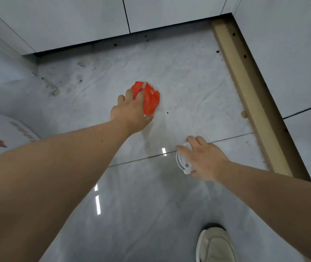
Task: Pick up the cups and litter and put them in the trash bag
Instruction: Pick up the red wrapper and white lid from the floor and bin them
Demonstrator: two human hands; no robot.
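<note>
Left hand [132, 112] down on the floor, fingers curled over a crumpled orange-red wrapper [150, 99], thumb tucked under its near edge; closed around it, though whether lifted clear of the floor cannot be told. Right hand [202, 159] lower and nearer, fingers spread over a clear plastic cup lid [181, 163], fingertips on its far rim, thumb at the near rim beside a small round knob; gripping or merely touching, cannot tell. Both forearms bare, stretched forward and down.

Wrapper glossy, folded into sharp creases, a pale strip showing at its top edge. Lid thin, round, see-through, lying right at a grout line in the glossy grey floor tiles [150, 214].

Further out: nothing between the hands and their targets. Dark specks and pale smudges scattered across the tile toward the back left. White cabinet fronts [75, 19] along the far side, a dark gap beneath them. A tan wooden strip [245, 91] running along the right edge of the floor, dotted with dark spots, one pale crumb beside it. At far left, a white plastic bag [3, 133] with reddish printing. Bottom right, a pale shoe [215, 244] planted on the tile.
</note>
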